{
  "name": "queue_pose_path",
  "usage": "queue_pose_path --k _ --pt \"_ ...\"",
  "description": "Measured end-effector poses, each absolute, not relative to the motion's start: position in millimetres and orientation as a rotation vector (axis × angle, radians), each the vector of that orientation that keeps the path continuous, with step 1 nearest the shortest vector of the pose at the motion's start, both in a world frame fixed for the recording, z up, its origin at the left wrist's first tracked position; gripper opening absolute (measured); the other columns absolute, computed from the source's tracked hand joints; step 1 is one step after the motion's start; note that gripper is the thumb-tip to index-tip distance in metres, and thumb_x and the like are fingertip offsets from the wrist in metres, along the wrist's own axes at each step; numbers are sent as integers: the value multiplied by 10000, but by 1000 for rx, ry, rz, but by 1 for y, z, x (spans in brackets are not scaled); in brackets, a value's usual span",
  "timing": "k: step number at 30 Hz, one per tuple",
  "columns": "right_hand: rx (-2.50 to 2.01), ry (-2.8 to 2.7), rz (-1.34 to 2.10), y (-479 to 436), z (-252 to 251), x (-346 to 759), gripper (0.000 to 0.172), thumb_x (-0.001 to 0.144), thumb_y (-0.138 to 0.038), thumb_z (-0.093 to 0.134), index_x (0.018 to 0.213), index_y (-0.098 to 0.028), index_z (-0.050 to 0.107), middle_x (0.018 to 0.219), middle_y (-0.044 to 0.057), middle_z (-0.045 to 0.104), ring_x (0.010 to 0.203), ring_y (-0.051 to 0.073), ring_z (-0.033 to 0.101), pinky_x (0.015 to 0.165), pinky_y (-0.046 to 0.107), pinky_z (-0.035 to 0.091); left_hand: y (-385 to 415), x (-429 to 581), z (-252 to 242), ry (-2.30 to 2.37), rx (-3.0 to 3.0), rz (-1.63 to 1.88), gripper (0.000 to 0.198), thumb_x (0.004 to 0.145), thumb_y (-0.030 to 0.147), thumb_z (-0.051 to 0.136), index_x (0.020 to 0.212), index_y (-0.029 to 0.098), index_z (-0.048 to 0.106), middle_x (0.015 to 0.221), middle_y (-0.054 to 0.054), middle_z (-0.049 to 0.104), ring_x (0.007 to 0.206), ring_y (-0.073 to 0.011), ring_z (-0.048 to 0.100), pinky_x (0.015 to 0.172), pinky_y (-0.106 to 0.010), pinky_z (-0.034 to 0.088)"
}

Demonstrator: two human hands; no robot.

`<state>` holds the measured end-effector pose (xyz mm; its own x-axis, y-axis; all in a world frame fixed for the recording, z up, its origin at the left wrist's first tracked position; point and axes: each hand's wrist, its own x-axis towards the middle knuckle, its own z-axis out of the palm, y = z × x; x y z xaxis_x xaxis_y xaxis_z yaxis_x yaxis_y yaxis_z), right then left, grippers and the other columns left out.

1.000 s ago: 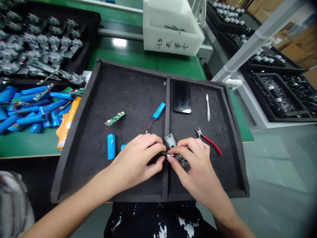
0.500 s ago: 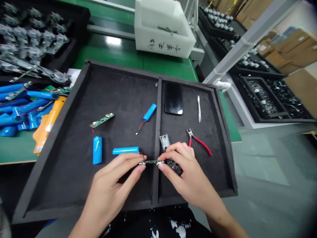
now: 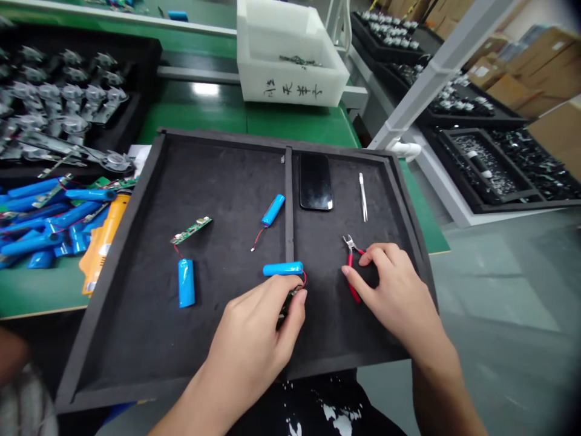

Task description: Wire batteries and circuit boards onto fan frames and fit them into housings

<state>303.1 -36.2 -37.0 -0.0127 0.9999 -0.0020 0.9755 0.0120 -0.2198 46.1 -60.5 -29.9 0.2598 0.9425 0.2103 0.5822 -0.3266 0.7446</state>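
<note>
Battery point(image 3: 282, 268) just beyond the left-hand grip point(image 3: 254, 327)

Approx. 4 handwritten blk Chinese chars point(image 3: 295, 89) run in a row across front wall of white bin point(image 3: 295, 77), 2nd poss. 天, others too rough to read w/ certainty, & pale label point(image 3: 482, 71) on bkgd cardboard box point(image 3: 492, 76) too small/blurry to read.
</note>
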Motion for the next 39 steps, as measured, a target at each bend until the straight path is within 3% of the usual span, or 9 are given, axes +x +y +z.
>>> queue_pose_path --k 5,9,14,17,22,26,33,39 --pt "-1967 -2355 183 -45 -37 309 249 963 -459 627 992 -215 589 1264 131 591 1074 340 580 827 489 513 -57 47 -26 1431 2060 772 106 1034 238 581 1122 225 639 932 8 757 726 -152 710 672 -282 525" --pt "-1924 -2165 322 -47 -34 320 124 999 -302 509 928 -209 551 1232 130 607 1094 307 589 940 478 496 -53 54 -20 1409 1948 748 122 1034 280 581 1130 252 652 915 22 758 653 -132 678 608 -263 528" --pt "-1769 -1562 975 -57 -36 345 301 1075 -400 367 914 -230 556 1104 91 661 1099 273 629 963 435 509 -46 67 -19 1342 1771 735 142 1021 302 607 1122 279 704 952 24 787 810 -154 777 736 -265 627" --pt "-1465 -1239 1356 -74 -33 344 351 1056 -483 370 924 -226 569 1164 122 653 1178 307 618 990 465 546 -43 73 -17 1292 1600 745 190 1020 316 616 1178 310 721 998 30 810 877 -160 803 782 -258 668" --pt "-1246 -1226 1889 -95 -6 329 350 1047 -516 462 1259 -254 560 1360 121 594 1101 268 645 1018 488 545 -35 83 -10 1246 1608 673 246 1014 312 635 1237 350 732 1140 40 817 1026 -163 794 909 -241 657" --pt "-1181 -1371 1928 -97 5 333 395 1050 -503 486 1376 -279 501 1328 111 607 1023 236 656 949 442 564 -30 87 -7 1340 1734 670 234 1005 339 652 1228 340 723 1138 46 822 1036 -168 794 898 -231 649" --pt "-1111 -1474 1899 -86 6 327 392 1051 -471 502 1384 -267 536 1283 81 629 1057 220 646 936 375 547 -27 89 1 1382 1942 729 135 969 305 712 1080 343 780 1077 62 803 924 -129 767 851 -207 603" --pt "-1141 -1559 1856 -79 11 318 282 1075 -373 459 1316 -264 557 1175 46 645 1012 193 631 930 339 533 -29 83 -1 1388 1900 704 165 965 301 722 1104 371 775 1092 78 791 950 -117 752 853 -188 584"
